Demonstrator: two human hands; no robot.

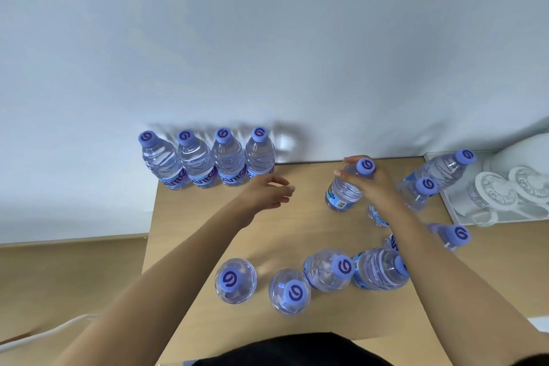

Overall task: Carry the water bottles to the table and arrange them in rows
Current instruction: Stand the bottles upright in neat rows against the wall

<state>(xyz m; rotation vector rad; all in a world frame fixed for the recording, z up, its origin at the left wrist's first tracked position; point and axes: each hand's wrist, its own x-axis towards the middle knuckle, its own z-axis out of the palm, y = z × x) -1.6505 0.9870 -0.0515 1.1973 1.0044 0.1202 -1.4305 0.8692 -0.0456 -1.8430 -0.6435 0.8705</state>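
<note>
Head view: a person's right hand (375, 184) grips a water bottle (346, 190) by its neck, fingers (341, 173) curled just under the purple cap, the bottle upright with its long axis tipped slightly toward the wall and its base at or just above the table (297, 232); contact cannot be told. The left hand (267, 192) hangs open above the table, fingers relaxed and holding nothing, palm turned toward the held bottle.

A row of four bottles (208, 157) stands upright along the wall edge, beyond and to the left of the left hand's fingers. The free slot at that row's right end lies just past the left fingertips and well to the left of the right hand's fingers, so the left hand is the nearer one to it; the likely next move is to bring the held bottle leftward into that gap.

Loose bottles (326, 270) wait unsorted on the near side of both hands and to the right of the right wrist.
</note>
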